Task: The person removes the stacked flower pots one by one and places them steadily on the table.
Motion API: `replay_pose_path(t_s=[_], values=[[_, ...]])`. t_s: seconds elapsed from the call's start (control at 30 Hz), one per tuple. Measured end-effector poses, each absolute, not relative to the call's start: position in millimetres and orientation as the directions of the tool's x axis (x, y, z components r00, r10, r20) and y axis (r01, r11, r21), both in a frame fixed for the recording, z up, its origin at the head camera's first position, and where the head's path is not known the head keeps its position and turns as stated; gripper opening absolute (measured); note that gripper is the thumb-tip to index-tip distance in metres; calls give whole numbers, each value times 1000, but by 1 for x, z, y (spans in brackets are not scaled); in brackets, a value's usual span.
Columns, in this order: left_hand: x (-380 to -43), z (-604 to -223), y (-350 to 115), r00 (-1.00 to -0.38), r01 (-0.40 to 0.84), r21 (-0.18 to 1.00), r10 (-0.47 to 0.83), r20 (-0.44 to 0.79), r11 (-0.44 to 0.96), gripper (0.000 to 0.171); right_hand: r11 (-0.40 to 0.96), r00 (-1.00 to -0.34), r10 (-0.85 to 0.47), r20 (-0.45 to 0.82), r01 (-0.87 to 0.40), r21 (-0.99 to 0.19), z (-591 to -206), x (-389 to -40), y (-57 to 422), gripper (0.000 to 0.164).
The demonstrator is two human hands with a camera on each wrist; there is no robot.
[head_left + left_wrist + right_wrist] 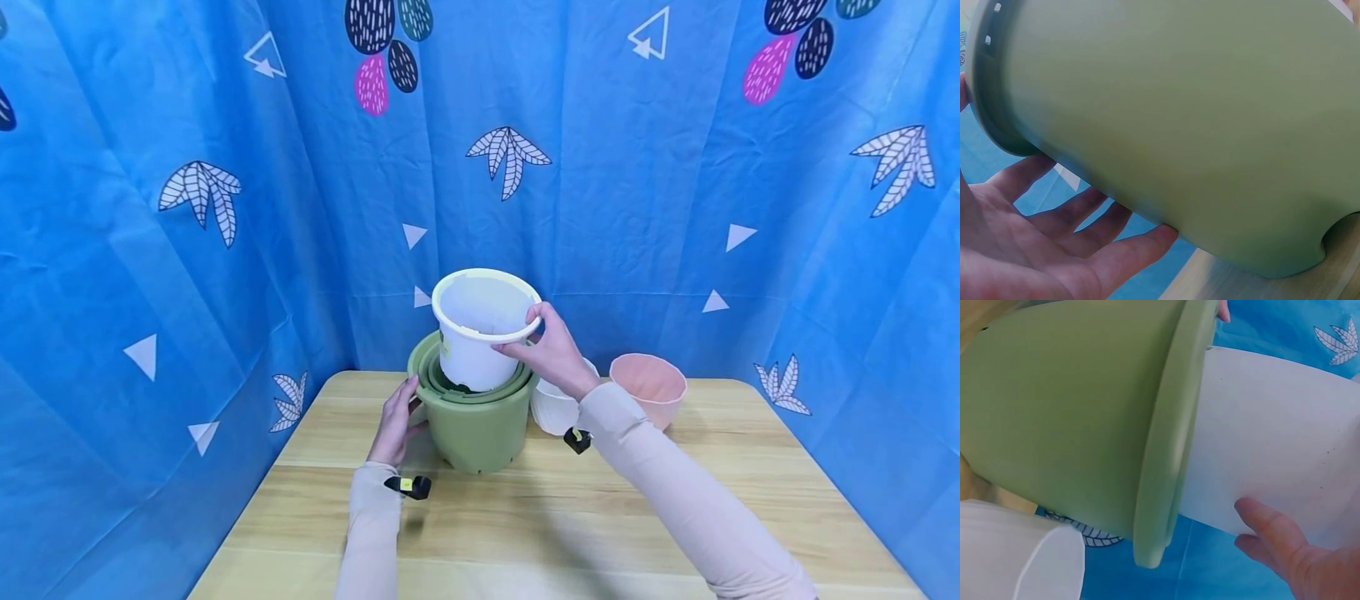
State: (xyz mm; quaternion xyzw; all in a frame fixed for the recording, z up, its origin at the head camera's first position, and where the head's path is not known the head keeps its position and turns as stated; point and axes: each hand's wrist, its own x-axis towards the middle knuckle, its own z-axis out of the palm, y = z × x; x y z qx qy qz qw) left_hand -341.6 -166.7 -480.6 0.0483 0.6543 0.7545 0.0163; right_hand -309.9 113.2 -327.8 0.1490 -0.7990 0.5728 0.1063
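A white flowerpot is tilted, its lower part inside the top of a green flowerpot on the table. More green rims show within that pot, so several appear nested. My right hand pinches the white pot's rim at its right side, fingers along its wall in the right wrist view. My left hand holds the green pot at its left, a digit at the rim and the other fingers against the outer wall. The white pot's base is partly hidden.
Behind my right wrist stands a smaller white pot, partly hidden by the arm. To its right is a pink pot. The wooden table ends at a blue patterned curtain on the back and sides.
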Motion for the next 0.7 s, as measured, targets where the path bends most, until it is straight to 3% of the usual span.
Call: replay_pose_path(t_s=[0.7], values=[[-339,-479,-165,-996,21,989,79,33,-148,67,299,-938,-128,323,-347,-889,-311,-305,124,56]])
